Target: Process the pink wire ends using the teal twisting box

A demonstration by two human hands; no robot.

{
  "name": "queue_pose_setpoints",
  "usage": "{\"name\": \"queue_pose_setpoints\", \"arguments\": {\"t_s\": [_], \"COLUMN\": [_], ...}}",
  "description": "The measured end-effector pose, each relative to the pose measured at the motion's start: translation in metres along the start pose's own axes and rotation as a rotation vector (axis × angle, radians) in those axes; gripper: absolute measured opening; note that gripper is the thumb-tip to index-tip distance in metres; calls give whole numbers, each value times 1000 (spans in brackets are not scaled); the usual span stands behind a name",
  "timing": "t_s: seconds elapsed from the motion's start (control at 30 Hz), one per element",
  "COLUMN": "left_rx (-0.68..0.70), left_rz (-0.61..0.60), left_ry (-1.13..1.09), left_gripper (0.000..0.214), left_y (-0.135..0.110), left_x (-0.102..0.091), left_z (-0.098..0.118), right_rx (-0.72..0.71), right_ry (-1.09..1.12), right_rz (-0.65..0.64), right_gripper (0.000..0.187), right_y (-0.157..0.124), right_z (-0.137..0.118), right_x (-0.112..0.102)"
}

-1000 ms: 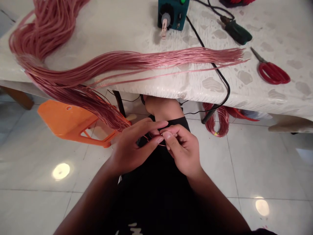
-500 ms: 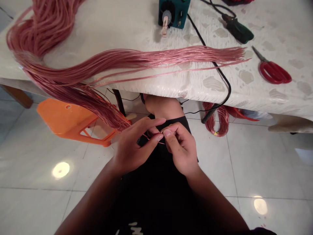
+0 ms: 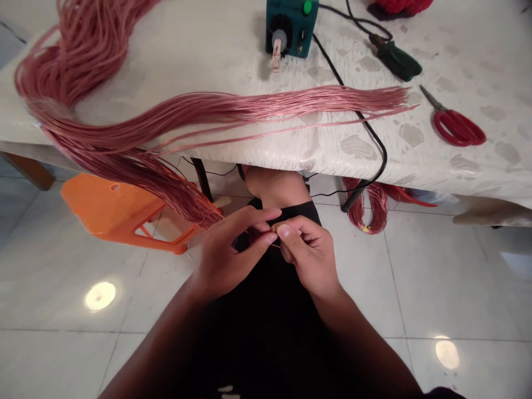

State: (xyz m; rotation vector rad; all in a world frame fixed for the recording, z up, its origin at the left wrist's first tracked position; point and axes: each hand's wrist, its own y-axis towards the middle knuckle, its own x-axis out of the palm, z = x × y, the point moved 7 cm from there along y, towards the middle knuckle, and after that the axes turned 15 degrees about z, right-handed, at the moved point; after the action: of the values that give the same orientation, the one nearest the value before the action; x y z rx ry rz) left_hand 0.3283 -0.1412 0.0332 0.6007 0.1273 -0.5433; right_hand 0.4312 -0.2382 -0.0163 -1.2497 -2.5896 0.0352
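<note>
Over my lap, my left hand and my right hand meet with thumbs and fingertips pinched on a thin pink cord. A small loop of it shows between them; the exact twist at the fingertips is too small to make out. My left index finger stretches out above the pinch. A thick bundle of pink cords lies on the table, and part of it hangs over the edge, its lower ends reaching just behind my left hand.
On the table are a teal box with a clip on its knob, a black cable, a green-handled tool and red scissors. Below stand an orange stool and a tied cord coil.
The view has shifted slightly, so the table things sit a little lower and further left. Both hands keep their pinch on the cord, with only slight finger movement.
</note>
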Motion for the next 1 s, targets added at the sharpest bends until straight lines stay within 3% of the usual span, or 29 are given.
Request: {"name": "queue_pose_setpoints", "arguments": {"t_s": [0.23, 0.5, 0.63, 0.77, 0.87, 1.0], "left_rx": [30, -52, -95, -76, -180, -353], "left_rz": [-27, 27, 17, 143, 242, 201], "left_ry": [0, -56, -152, -321, -440, -683], "left_gripper": [34, 31, 32, 17, 27, 27], "left_y": [1, -5, -5, 2, 6, 7], "left_x": [4, 4, 5, -6, -13, -9], "left_z": [3, -3, -6, -8, -18, -24], "right_rx": [-48, 167, 180, 174, 192, 190], "right_ry": [-12, 317, 338, 291, 280, 292], "right_rz": [13, -89, -93, -53, -49, -59], "right_gripper": [20, 24, 21, 19, 19, 19], "right_y": [-1, -3, -4, -3, -3, -4], "right_z": [-2, 6, 6, 6, 9, 9], "right_x": [3, 16, 17, 13, 13, 14]}}
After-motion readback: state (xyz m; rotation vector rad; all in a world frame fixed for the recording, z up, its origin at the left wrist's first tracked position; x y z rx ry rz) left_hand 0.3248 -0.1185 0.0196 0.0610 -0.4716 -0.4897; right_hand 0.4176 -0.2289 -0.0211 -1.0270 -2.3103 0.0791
